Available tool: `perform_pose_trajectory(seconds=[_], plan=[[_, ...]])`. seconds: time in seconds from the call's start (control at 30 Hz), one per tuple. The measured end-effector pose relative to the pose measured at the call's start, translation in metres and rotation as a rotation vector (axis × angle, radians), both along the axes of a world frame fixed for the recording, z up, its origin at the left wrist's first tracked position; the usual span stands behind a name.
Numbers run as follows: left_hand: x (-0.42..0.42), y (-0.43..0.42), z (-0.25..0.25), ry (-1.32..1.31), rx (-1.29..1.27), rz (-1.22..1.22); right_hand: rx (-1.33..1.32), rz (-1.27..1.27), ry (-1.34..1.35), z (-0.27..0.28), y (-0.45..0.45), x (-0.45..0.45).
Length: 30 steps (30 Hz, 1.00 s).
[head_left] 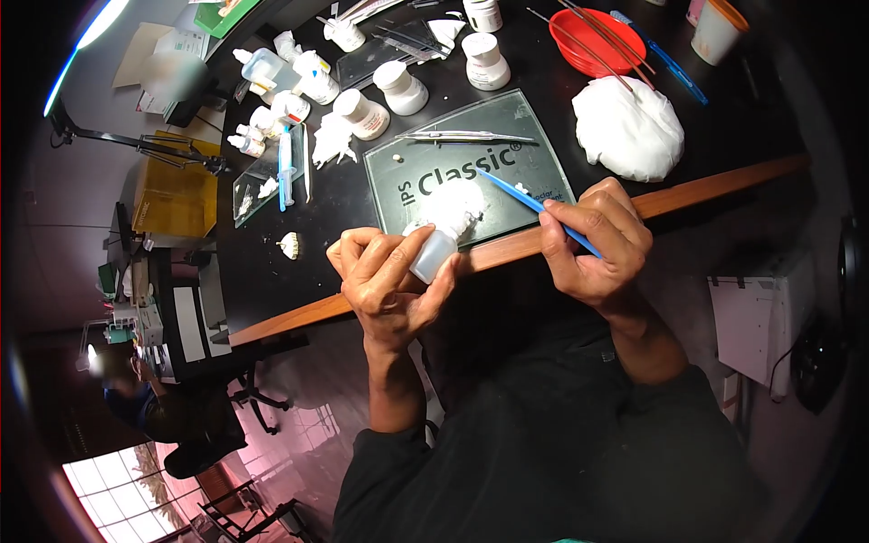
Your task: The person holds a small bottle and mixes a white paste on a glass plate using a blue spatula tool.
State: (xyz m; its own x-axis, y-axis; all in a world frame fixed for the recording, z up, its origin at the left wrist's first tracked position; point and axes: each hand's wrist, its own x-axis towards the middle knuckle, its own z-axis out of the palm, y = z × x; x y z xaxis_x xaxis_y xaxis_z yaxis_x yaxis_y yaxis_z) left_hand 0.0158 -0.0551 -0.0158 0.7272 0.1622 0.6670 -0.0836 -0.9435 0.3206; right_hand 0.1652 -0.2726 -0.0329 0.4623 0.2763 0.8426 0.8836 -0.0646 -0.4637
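Observation:
My left hand (385,285) grips a small translucent plastic bottle (434,256) between thumb and fingers, tilted over the table's front edge. Just beyond it, a glaring white mass (455,201) covers part of the glass slab (385,185) printed "IPS Classic"; whether it is powder or tissue, I cannot tell. In my right hand (597,242) is a slim blue-handled instrument (525,199), held like a pen, its tip pointing to the upper left above the slab. Metal tweezers (471,138) lie across the slab's far part. A small tooth-like piece (289,245) sits left of the slab.
White jars (400,88) and dropper bottles (317,80) stand behind and left. A red bowl (593,45) with thin sticks, a white cloth bundle (629,128) and a cup (718,32) are at right. A lamp arm (136,142) reaches in from the left. Another person (163,412) sits farther off.

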Motion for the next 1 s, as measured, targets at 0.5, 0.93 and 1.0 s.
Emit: perform_pose_trajectory(seconds=[0.5, 0.93, 1.0], plan=[[-0.007, 0.004, -0.007, -0.118, -0.346, 0.069, -0.104, 0.160, 0.001, 0.004, -0.003, 0.002], [-0.008, 0.004, -0.007, -0.169, -0.422, 0.067, -0.106, 0.200, -0.048, 0.001, -0.007, 0.003], [-0.008, 0.005, -0.007, -0.170, -0.422, 0.066, -0.103, 0.197, -0.056, 0.000, -0.007, 0.003]])
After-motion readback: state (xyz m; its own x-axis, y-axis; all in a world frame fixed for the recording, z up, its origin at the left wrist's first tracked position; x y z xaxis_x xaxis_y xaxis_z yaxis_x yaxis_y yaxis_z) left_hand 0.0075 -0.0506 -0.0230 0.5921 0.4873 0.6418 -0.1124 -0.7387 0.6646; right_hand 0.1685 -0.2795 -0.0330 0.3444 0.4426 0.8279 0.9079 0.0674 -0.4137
